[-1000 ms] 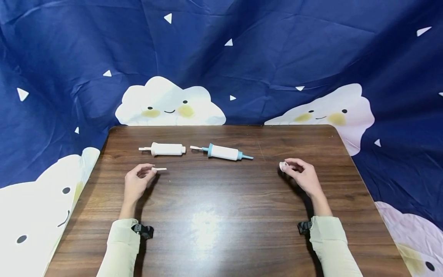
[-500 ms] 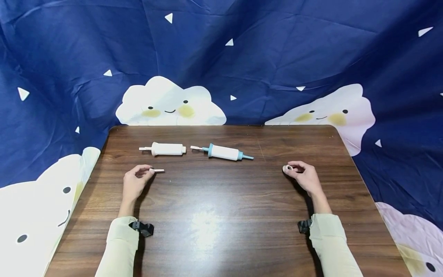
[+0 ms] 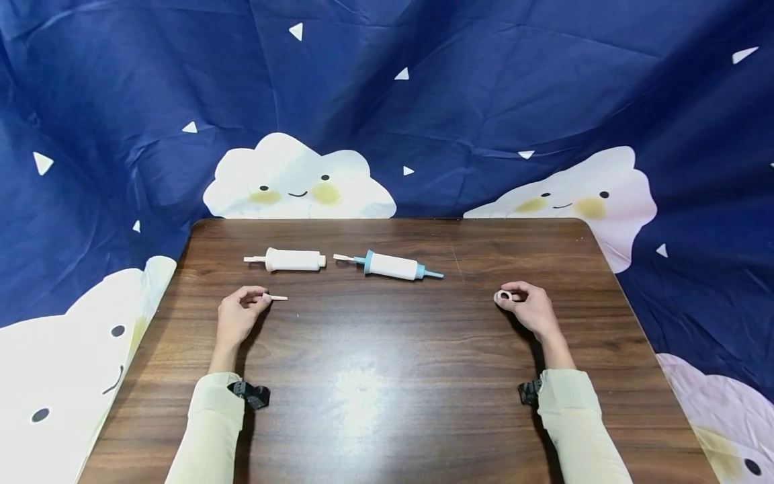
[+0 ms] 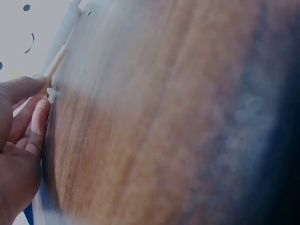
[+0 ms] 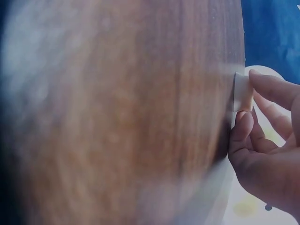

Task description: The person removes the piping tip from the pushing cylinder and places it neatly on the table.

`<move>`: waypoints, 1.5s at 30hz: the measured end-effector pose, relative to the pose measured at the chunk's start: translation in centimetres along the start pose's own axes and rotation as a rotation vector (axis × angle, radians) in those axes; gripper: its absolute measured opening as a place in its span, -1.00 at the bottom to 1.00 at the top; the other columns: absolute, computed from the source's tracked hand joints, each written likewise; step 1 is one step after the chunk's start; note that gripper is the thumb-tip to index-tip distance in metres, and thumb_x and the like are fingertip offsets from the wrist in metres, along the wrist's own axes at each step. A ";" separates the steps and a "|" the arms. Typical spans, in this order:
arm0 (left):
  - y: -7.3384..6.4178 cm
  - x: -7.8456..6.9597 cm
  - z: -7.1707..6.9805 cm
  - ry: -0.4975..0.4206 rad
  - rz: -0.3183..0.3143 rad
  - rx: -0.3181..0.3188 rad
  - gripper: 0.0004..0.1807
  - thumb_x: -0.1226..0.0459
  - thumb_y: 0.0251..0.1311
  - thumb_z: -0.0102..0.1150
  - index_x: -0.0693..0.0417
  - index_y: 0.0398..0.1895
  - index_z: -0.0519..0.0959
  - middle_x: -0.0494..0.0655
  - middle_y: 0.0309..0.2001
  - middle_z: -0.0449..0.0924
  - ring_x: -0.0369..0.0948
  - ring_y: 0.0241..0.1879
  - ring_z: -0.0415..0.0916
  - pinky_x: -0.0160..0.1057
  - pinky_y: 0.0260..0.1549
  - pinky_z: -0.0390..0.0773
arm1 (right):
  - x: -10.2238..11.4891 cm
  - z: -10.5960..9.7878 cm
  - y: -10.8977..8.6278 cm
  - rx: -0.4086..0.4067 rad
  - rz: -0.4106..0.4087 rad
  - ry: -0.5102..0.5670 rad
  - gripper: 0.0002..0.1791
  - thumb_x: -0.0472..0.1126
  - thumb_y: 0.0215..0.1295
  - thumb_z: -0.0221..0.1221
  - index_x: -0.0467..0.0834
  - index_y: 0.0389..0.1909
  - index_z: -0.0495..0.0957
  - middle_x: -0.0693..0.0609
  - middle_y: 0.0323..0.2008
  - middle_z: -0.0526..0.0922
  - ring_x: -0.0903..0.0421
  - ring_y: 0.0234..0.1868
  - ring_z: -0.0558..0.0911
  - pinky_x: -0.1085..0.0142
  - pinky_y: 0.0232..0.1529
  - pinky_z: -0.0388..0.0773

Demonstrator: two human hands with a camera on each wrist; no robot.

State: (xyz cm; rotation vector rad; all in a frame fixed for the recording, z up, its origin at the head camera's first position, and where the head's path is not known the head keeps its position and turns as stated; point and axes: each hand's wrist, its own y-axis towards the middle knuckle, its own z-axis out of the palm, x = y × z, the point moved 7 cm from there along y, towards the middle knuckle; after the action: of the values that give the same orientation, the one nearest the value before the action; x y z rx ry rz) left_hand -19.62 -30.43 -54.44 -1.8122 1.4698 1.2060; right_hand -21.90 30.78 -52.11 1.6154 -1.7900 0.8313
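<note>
My left hand [image 3: 238, 316] pinches a small, thin, pale nozzle-like piece [image 3: 280, 298] between thumb and fingers, at the left of the table. In the left wrist view this pale piece [image 4: 58, 61] looks tapered and points away from the fingertips. Over on the right, my right hand [image 3: 535, 312] pinches a short white ring [image 3: 498, 294] with a dark opening. The ring's side wall [image 5: 243, 91] shows between thumb and finger in the right wrist view. Beyond the left hand lies a white syringe-shaped tube [image 3: 293, 260]. Beside it lies a similar white tube with blue ends [image 3: 393, 266].
Both tubes lie on the brown wooden table [image 3: 387, 336] near its far edge. A blue curtain [image 3: 423, 101] with white clouds hangs behind the table and at both sides. Black straps [image 3: 250, 394] sit on the wrists.
Over the last second the right hand has drawn slightly back and right, and the ring's opening has turned more toward the head camera. The left hand has shifted only a little.
</note>
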 end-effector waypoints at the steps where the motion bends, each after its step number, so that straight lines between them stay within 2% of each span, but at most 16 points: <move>1: 0.0 0.0 0.0 0.010 -0.004 0.003 -0.80 0.34 0.18 0.43 0.26 -0.17 0.73 0.10 -0.35 0.73 -0.52 -0.43 0.54 -0.59 -0.36 0.47 | 0.0 0.0 0.0 0.000 -0.001 -0.004 -0.62 -0.26 0.22 0.42 -0.34 0.01 0.64 -0.20 -0.22 0.70 0.25 -0.28 0.54 0.43 -0.22 0.38; 8: 0.0 -0.3 0.0 0.048 -0.023 0.016 -0.80 0.31 0.18 0.42 0.21 -0.16 0.73 0.03 -0.35 0.74 -0.52 -0.45 0.53 -0.58 -0.37 0.46 | -0.1 0.0 0.1 -0.009 -0.007 0.046 -0.61 -0.29 0.20 0.42 -0.39 0.00 0.63 -0.24 -0.19 0.70 0.33 -0.31 0.52 0.52 -0.25 0.41; 15: 0.2 -0.5 -0.1 0.041 -0.024 0.022 -0.77 0.30 0.18 0.42 0.24 -0.15 0.73 -0.04 -0.37 0.74 -0.52 -0.44 0.55 -0.59 -0.37 0.47 | -0.1 -0.2 0.0 -0.008 0.009 0.119 -0.58 -0.28 0.20 0.42 -0.42 0.01 0.60 -0.22 -0.20 0.68 0.35 -0.31 0.51 0.54 -0.26 0.43; 24: 0.2 -0.7 -0.2 -0.020 -0.011 0.004 -0.80 0.38 0.16 0.42 0.29 -0.16 0.71 0.14 -0.33 0.73 -0.48 -0.43 0.58 -0.59 -0.38 0.51 | 0.6 -0.7 -0.2 -0.028 0.000 0.180 -0.58 -0.30 0.22 0.40 -0.43 0.03 0.60 -0.16 -0.19 0.65 0.33 -0.30 0.52 0.54 -0.29 0.47; 30: 0.1 -1.2 -0.5 -0.027 0.007 -0.010 -0.79 0.38 0.15 0.44 0.28 -0.16 0.72 0.11 -0.32 0.73 -0.51 -0.41 0.57 -0.59 -0.37 0.51 | 1.7 -1.1 -0.2 -0.057 -0.013 0.157 -0.55 -0.23 0.27 0.38 -0.39 0.09 0.59 -0.29 -0.09 0.62 0.34 -0.24 0.49 0.56 -0.26 0.44; 36: -0.1 -1.7 -0.7 -0.091 0.024 -0.021 -0.76 0.39 0.19 0.42 0.35 -0.11 0.69 0.28 -0.19 0.71 -0.51 -0.33 0.57 -0.60 -0.32 0.52 | 2.9 -0.8 -0.4 -0.063 -0.044 0.204 -0.54 -0.22 0.30 0.37 -0.40 0.11 0.57 -0.32 -0.07 0.61 0.33 -0.20 0.53 0.57 -0.25 0.45; 38: -0.5 -2.6 -1.0 -0.105 0.020 -0.019 -0.75 0.43 0.20 0.40 0.40 -0.09 0.68 0.33 -0.17 0.70 -0.47 -0.32 0.58 -0.60 -0.32 0.52 | 3.2 -0.5 -0.5 -0.052 -0.057 0.207 -0.54 -0.21 0.30 0.36 -0.40 0.12 0.56 -0.33 -0.07 0.61 0.33 -0.20 0.54 0.57 -0.24 0.46; 41: -1.2 -5.1 -1.3 -0.106 0.042 -0.009 -0.74 0.48 0.20 0.37 0.47 -0.08 0.65 0.39 -0.15 0.68 -0.39 -0.28 0.61 -0.58 -0.28 0.53 | 3.7 -0.3 -0.5 -0.039 -0.067 0.209 -0.52 -0.19 0.31 0.36 -0.40 0.14 0.55 -0.35 -0.03 0.61 0.32 -0.16 0.55 0.57 -0.18 0.45; 44: -1.6 -7.2 -1.3 -0.101 0.084 0.003 -0.73 0.53 0.18 0.35 0.54 -0.08 0.61 0.45 -0.16 0.65 -0.34 -0.27 0.63 -0.56 -0.28 0.54 | 4.3 -0.2 -0.3 -0.035 -0.077 0.218 -0.50 -0.17 0.31 0.36 -0.39 0.15 0.54 -0.37 0.02 0.59 0.29 -0.13 0.55 0.57 -0.11 0.43; 45: -1.6 -7.5 -1.3 -0.104 0.101 0.004 -0.73 0.53 0.18 0.34 0.54 -0.07 0.60 0.45 -0.15 0.65 -0.35 -0.26 0.63 -0.55 -0.28 0.54 | 4.5 -0.1 -0.2 -0.029 -0.080 0.222 -0.50 -0.17 0.32 0.36 -0.38 0.16 0.54 -0.37 0.03 0.59 0.27 -0.11 0.55 0.57 -0.10 0.43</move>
State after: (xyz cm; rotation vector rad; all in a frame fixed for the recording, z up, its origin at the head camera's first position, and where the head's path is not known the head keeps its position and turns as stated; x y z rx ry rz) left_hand -17.85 -27.34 -47.59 -1.6644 1.5189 1.3245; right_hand -22.15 28.02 -48.59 1.5023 -1.5660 0.9054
